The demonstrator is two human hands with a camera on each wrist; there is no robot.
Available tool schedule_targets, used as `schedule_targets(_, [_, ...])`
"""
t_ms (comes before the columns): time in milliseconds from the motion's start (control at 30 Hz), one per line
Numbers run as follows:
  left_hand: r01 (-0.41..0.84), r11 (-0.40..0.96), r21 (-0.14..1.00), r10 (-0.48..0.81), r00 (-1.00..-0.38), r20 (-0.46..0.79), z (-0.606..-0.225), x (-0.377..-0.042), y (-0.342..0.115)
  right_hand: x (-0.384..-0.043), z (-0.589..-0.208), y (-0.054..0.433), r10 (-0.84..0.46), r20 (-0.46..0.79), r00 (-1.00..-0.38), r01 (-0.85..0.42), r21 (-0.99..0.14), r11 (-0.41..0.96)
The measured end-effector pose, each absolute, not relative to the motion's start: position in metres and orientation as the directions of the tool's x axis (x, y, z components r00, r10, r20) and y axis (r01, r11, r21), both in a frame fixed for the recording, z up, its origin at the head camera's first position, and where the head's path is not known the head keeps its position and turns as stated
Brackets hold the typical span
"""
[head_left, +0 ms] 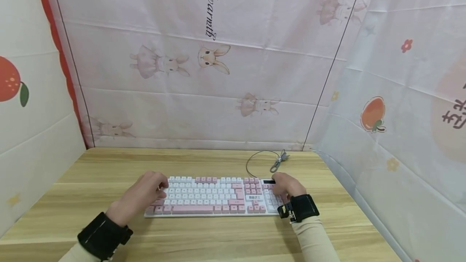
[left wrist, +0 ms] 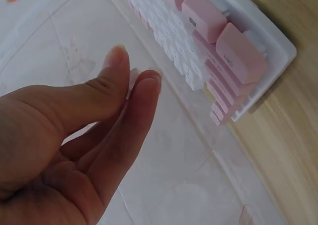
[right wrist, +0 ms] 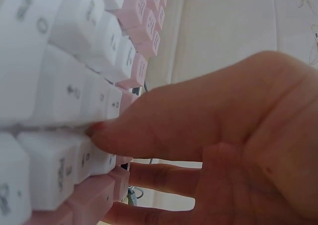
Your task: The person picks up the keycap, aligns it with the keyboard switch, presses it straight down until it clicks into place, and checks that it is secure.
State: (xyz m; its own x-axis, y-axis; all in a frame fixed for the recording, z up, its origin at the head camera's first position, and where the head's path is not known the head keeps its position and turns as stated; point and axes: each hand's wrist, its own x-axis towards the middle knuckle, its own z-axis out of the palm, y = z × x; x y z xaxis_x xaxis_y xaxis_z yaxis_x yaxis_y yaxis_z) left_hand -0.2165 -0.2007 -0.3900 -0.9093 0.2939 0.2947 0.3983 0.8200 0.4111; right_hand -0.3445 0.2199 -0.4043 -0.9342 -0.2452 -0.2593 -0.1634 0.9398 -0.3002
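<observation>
A white and pink keyboard [head_left: 204,208] lies flat on the wooden table, its long side toward me. My left hand [head_left: 140,193] is at its left end, overlapping the end keys in the head view. In the left wrist view the thumb and fingers [left wrist: 126,130] bend loosely toward each other, beside the pink corner keys [left wrist: 241,51], with a small pale patch between their tips. At the other end my right hand [head_left: 289,185] rests over the number keys. Its thumb tip touches the white keys [right wrist: 84,96] in the right wrist view, and the other fingers extend past pink keys.
A grey cable [head_left: 251,161] runs from the keyboard's back edge to a tied bundle [head_left: 278,165] at the back of the wooden table [head_left: 196,237]. Printed fabric walls [head_left: 218,112] enclose the table at the back and both sides.
</observation>
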Motion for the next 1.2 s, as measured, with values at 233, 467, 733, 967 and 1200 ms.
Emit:
schedule_targets(233, [0.375, 0.845, 0.382, 0.27, -0.915, 0.301, -0.388, -0.218, -0.2, -0.343, -0.404, 0.22, -0.239, -0.261, -0.935, -0.159, -0.295, 0.942])
schedule_targets(467, [0.34, 0.879, 0.335, 0.249, -0.926, 0.284, -0.384, -0.219, -0.199, -0.344, -0.404, 0.22, -0.234, -0.261, -0.936, -0.153, -0.297, 0.942])
schedule_targets(733, [0.341, 0.878, 0.336, 0.252, -0.926, 0.279, -0.383, -0.22, -0.2, -0.344, -0.405, 0.22, -0.242, -0.252, -0.937, -0.163, -0.297, 0.941])
schedule_targets(967, [0.309, 0.881, 0.357, 0.22, -0.938, 0.267, -0.384, -0.225, -0.202, -0.345, -0.405, 0.219, -0.234, -0.259, -0.937, -0.154, -0.297, 0.943])
schedule_targets(1200, [0.255, 0.899, 0.355, 0.182, -0.957, 0.228, -0.382, -0.231, -0.201, -0.344, -0.405, 0.22, -0.232, -0.257, -0.938, -0.15, -0.303, 0.941])
